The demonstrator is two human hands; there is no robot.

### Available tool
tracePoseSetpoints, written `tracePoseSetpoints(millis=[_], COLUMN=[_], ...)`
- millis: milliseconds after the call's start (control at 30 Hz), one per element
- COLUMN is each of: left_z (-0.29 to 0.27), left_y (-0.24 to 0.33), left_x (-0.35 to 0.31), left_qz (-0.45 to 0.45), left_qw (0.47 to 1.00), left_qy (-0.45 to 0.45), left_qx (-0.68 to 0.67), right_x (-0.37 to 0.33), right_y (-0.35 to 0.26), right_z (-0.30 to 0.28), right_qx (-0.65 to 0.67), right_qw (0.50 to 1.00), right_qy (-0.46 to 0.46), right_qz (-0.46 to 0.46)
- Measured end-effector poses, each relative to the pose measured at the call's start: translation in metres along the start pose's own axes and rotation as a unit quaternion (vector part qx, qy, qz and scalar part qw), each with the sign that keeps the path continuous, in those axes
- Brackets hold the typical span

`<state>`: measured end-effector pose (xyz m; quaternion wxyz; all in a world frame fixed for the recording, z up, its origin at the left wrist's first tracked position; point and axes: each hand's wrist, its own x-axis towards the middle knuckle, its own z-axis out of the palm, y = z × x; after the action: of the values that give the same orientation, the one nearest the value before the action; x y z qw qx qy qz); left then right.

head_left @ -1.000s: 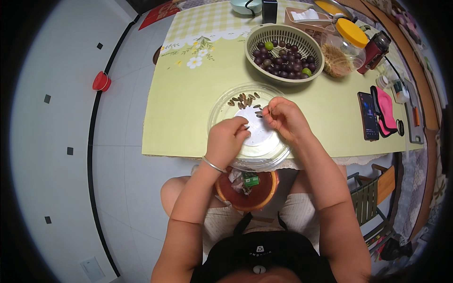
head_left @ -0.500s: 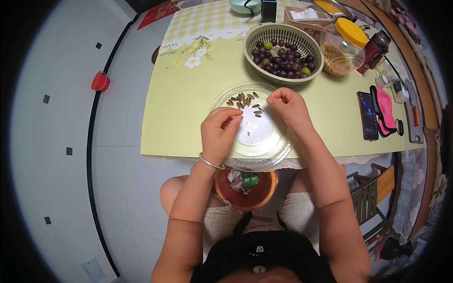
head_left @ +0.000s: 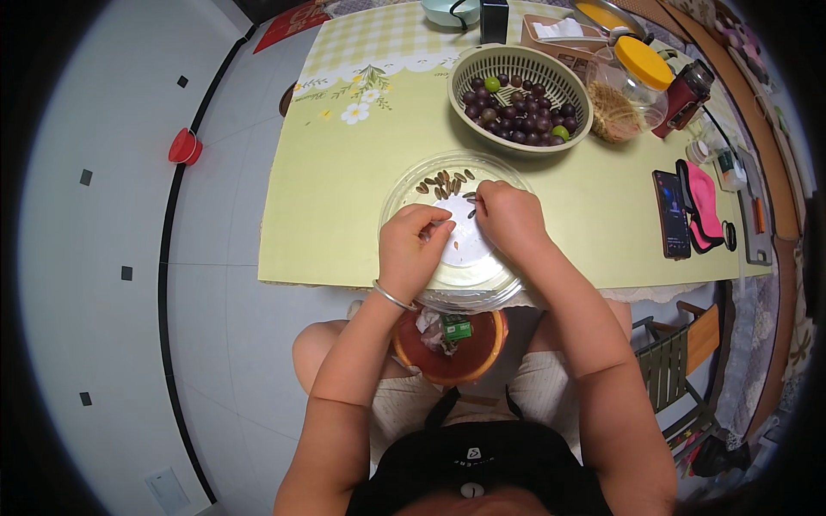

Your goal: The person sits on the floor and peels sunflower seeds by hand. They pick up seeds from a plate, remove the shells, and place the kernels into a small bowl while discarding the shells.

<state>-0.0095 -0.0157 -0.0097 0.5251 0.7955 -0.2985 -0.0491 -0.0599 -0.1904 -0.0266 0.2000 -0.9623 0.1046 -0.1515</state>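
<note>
A round clear plastic dish (head_left: 404,176) lies at the table's near edge, with striped sunflower seeds (head_left: 442,185) clustered toward its far side and a few small pale bits near its middle. Over the dish's left part is my left hand (head_left: 413,249), a bangle at its wrist, thumb and forefinger pinched together. Whatever sits in that pinch is too small to make out. My right hand (head_left: 511,219) reaches over the dish's right side, its fingertips closed down beside a few separate seeds. Those fingers hide whether a seed is between them.
A basket (head_left: 456,107) of dark grapes stands beyond the dish. Right of it are a yellow-lidded jar (head_left: 615,107) and a dark red flask (head_left: 686,96). A phone (head_left: 671,215) lies by a pink-and-black pouch (head_left: 703,206). Below the table edge stands a reddish bin (head_left: 473,357) with litter.
My right hand has come down and left, onto the seeds at the dish's right side. My left hand has shifted slightly right and down, still pinched.
</note>
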Motion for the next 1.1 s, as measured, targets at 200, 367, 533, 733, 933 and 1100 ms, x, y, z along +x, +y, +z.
tracePoseSetpoints(millis=[200, 367, 533, 733, 933, 1100], left_z=[0.003, 0.004, 0.004, 0.004, 0.002, 0.003], left_y=[0.005, -0.005, 0.009, 0.015, 0.019, 0.023], left_x=[0.001, -0.001, -0.003, -0.006, -0.009, -0.01], left_qz=[-0.004, -0.059, 0.022, 0.195, 0.2, 0.184], left_qw=[0.999, 0.979, 0.996, 0.959, 0.954, 0.966], left_qy=[0.046, 0.04, 0.074, 0.098, 0.084, 0.069], left_qx=[-0.028, -0.189, -0.051, 0.179, 0.208, 0.17], right_x=[0.001, -0.009, -0.018, -0.023, -0.026, -0.028], right_y=[-0.007, -0.027, -0.027, -0.031, -0.04, -0.038], right_z=[-0.001, -0.018, 0.005, 0.01, -0.001, 0.002], right_qx=[0.3, 0.631, 0.609, 0.629, 0.659, 0.609], right_qw=[0.948, 0.727, 0.765, 0.746, 0.706, 0.764], right_qy=[-0.039, -0.148, -0.077, -0.058, -0.057, -0.048], right_qz=[0.095, 0.229, 0.195, 0.211, 0.255, 0.209])
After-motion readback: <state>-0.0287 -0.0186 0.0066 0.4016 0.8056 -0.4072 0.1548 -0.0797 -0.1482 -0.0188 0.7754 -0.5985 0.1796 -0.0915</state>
